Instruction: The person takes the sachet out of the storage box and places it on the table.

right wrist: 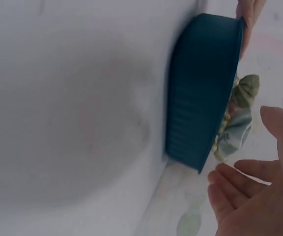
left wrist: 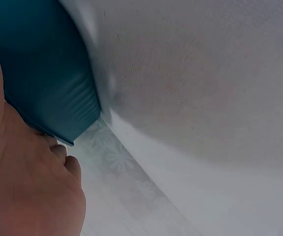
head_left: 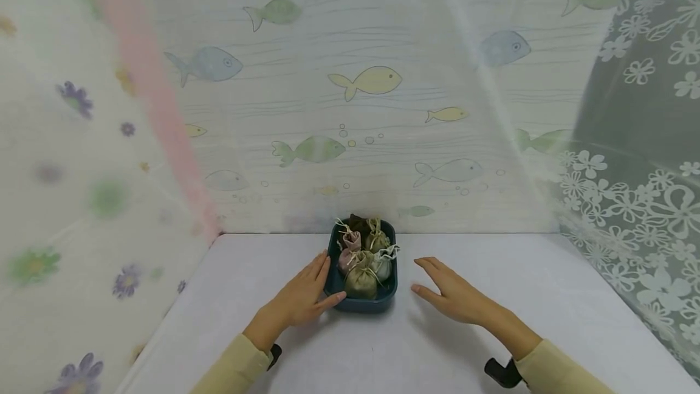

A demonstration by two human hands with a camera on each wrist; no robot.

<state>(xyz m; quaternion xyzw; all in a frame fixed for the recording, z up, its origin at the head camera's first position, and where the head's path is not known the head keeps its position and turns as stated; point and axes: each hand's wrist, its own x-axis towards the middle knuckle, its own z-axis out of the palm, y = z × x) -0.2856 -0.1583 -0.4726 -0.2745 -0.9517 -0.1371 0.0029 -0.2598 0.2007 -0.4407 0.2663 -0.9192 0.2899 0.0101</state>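
Observation:
A dark teal plastic tub [head_left: 365, 306] stands near the back of the white table, holding several small drawstring pouches. In front lies an olive-green pouch [head_left: 361, 284], with a pale blue-grey pouch [head_left: 383, 268] to its right. Pink pouches [head_left: 352, 240], another greenish one [head_left: 377, 240] and a dark brown one [head_left: 358, 224] sit further back. My left hand [head_left: 301, 297] rests against the tub's left side, fingers straight, thumb at the front rim. My right hand [head_left: 454, 294] hovers right of the tub, apart from it, fingers spread and holding nothing.
A white cloth covers the table [head_left: 448, 357]. Behind it hangs a fish-print curtain [head_left: 372, 138], close to the tub's far end. Flower-patterned sheets hang at the left [head_left: 126, 278] and right [head_left: 651, 248]. Each wrist wears a black strap or device.

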